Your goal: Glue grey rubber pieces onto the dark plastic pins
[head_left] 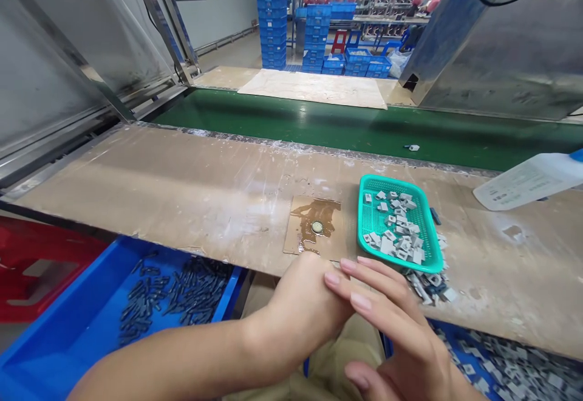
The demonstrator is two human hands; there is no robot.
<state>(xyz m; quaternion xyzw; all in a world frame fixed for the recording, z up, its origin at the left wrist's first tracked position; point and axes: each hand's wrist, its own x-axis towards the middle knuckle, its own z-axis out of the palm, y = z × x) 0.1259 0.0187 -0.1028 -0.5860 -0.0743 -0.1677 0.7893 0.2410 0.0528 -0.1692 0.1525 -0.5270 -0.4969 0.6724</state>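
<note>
While my right hand [392, 328] lies flat over my left hand [300, 304], its fingers [359, 273] are spread, holding nothing. My left fingers are hidden; I cannot tell. The green basket [364, 231] sits near on the counter [182, 200].

Matt, scuffed board bench [191, 200]; glossy plastic basket [364, 219] (teal mesh); dull grey metal pieces [398, 237].

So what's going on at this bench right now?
A person sits at a worn workbench beside a green conveyor belt. The right hand lies across the back of the left hand at the bench edge; neither holds a part. Just ahead sit a green basket of small grey pieces and a cardboard square with a brown glue-like puddle.
</note>
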